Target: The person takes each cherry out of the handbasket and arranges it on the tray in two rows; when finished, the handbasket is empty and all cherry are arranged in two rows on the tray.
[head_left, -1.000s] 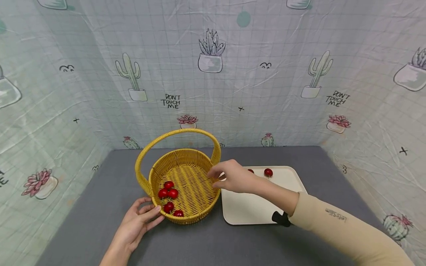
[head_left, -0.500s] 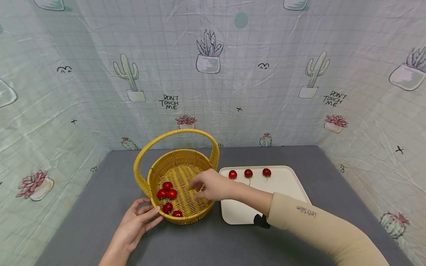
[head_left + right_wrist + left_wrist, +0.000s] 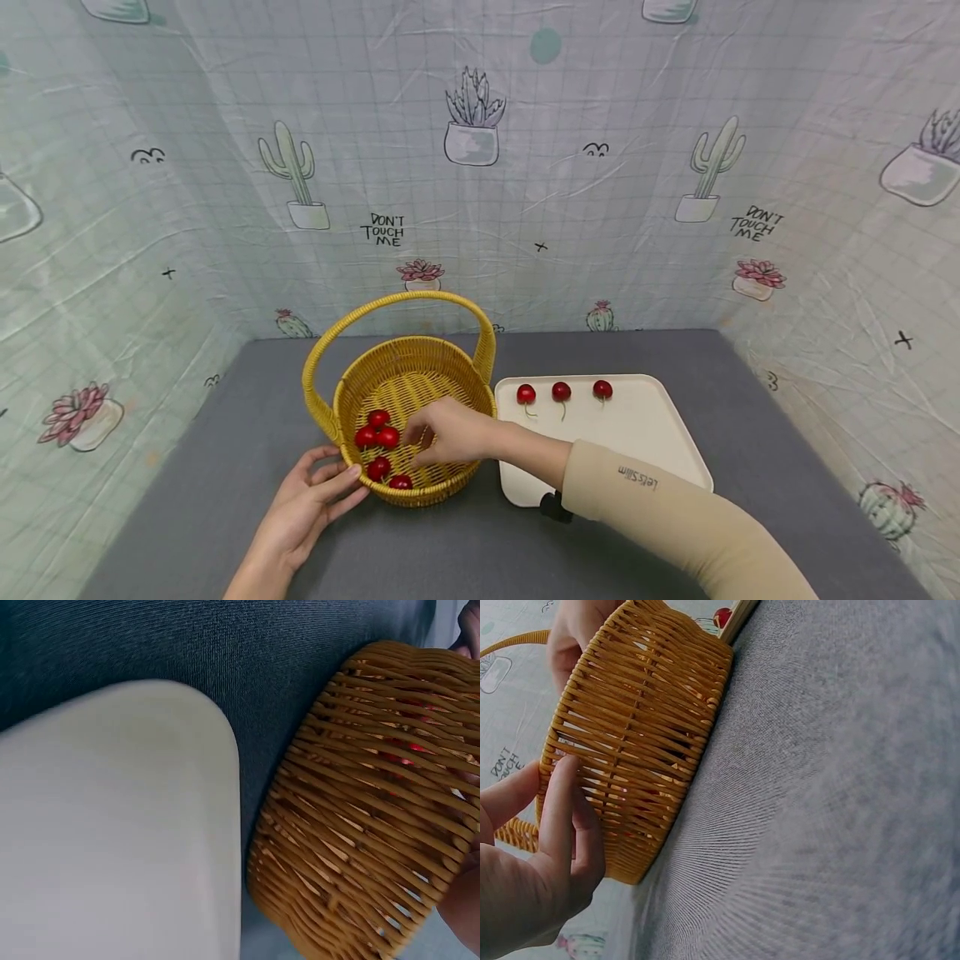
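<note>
A round yellow wicker basket [image 3: 431,392] with a tall arched handle stands left of the middle. Several red cherries [image 3: 387,437] with stems lie in its left part. My left hand [image 3: 307,500] pinches the basket's left front rim, thumb over the edge and fingers against the woven outer wall, as the left wrist view also shows. Inside the basket, just right of the cherries, my right hand [image 3: 453,432] reaches down with fingers loosely bent and nothing between them. The right wrist view shows the basket wall [image 3: 367,802] up close, its weave hiding most of the fingers.
Right of the basket lies a cream tray [image 3: 637,417], close to its side. Along the tray's back edge are three cherries [image 3: 561,392] in a row. The sleeved right forearm [image 3: 615,492] crosses over the tray. A printed cloth [image 3: 540,183] walls in the grey tabletop.
My right hand has moved left and down, from the basket's right rim to inside it near the cherries, uncovering the tray's left cherry. The left hand stays on the rim.
</note>
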The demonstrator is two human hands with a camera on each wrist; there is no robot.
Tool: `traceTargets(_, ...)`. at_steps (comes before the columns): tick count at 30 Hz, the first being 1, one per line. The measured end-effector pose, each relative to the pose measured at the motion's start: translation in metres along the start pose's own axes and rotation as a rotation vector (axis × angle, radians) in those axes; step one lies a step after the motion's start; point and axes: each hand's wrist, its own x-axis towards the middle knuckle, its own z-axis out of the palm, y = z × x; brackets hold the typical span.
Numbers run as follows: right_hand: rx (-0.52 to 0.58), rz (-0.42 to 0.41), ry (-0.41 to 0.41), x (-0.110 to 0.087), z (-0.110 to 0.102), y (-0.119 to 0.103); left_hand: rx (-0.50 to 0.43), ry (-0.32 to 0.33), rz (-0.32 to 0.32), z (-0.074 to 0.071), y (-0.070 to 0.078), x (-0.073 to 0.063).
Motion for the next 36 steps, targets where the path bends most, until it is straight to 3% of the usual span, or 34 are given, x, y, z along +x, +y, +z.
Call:
traceTargets(12, -0.004, 0.066, -0.018, 0.019, 0.02, 0.009, 0.01, 0.006, 0.005, 0.001, -0.001, 0.0)
traceTargets(36, 0.022, 0.025, -0.145, 0.022, 0.03, 0.008, -0.003, 0.01, 0.007, 0.002, 0.0, -0.001)
